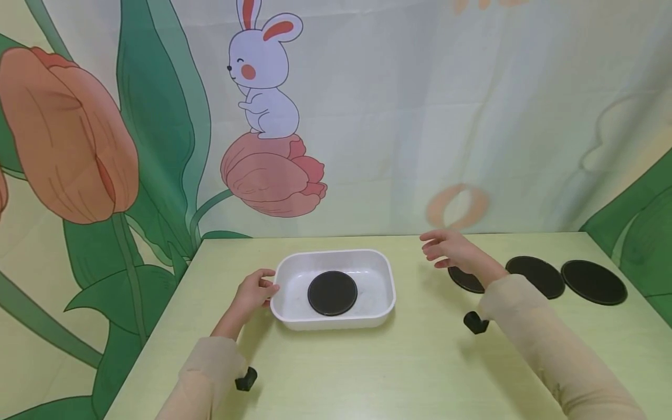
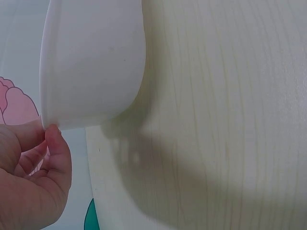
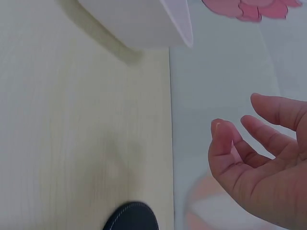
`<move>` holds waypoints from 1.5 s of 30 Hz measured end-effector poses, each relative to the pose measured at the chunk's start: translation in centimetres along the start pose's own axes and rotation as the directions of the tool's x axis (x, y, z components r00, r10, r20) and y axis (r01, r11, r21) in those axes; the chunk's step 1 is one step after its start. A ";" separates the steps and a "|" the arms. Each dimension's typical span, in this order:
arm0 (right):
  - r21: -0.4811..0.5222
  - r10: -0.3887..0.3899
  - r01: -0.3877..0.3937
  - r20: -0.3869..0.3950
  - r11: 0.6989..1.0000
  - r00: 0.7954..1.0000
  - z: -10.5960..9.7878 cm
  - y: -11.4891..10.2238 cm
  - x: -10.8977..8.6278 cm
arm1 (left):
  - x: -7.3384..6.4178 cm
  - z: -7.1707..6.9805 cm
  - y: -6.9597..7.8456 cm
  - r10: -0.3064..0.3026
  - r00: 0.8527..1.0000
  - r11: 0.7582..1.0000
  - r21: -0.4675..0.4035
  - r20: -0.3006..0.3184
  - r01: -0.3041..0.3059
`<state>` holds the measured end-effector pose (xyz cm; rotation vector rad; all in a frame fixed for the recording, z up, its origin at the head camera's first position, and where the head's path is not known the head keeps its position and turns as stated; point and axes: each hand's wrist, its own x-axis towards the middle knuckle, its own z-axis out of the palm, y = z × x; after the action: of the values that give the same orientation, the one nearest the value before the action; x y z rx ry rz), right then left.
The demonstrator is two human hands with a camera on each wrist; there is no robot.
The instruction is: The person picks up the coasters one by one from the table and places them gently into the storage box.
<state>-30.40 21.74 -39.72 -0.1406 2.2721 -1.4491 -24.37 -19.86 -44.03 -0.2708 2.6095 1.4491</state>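
A white rectangular tray (image 1: 385, 291) with rounded corners stands on the table, and one round black coaster (image 1: 332, 293) lies inside it. My left hand (image 1: 254, 294) pinches the tray's left rim between thumb and fingers; the left wrist view shows this hold on the tray wall (image 2: 96, 62) closely. Raised above the table to the right of the tray, my right hand (image 1: 451, 252) holds nothing, its fingers loosely bent and apart. Under the right hand and wrist lies another black coaster (image 1: 464, 280), partly hidden by the arm. The right wrist view shows a stitched edge on a coaster (image 3: 134, 218).
Two more black coasters, a middle one (image 1: 535, 275) and a far right one (image 1: 594, 282), lie on the pale wooden table (image 1: 399, 373). The right forearm partly covers the middle one. Behind the table's back edge hangs a printed cloth (image 1: 378, 134) with a rabbit and tulips.
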 end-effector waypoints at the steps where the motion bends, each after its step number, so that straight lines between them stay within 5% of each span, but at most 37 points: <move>1: 0.006 0.005 -0.005 -0.005 1.000 1.000 -0.4 0.2 -0.1 | 0.0 0.0 0.0 0.005 1.000 1.000 0.001 0.001 -0.005; 18: 0.028 0.068 -0.065 -0.098 0.997 0.993 -5.1 3.7 -1.2 | -0.2 -0.1 0.0 0.000 1.000 1.000 0.010 0.005 0.000; 34: -0.006 0.042 -0.044 -0.166 0.999 0.985 -6.7 6.9 -1.2 | 0.1 -0.1 -0.3 -0.008 1.000 1.000 -0.003 0.003 0.008; 45: -0.054 0.097 -0.111 -0.218 0.992 0.971 -7.4 8.5 -1.2 | 0.1 0.0 -0.1 0.000 1.000 1.000 0.004 0.003 0.000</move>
<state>-31.17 32.13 -44.26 0.1200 2.4601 -1.3945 -24.43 -19.90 -44.10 -0.2680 2.6102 1.4431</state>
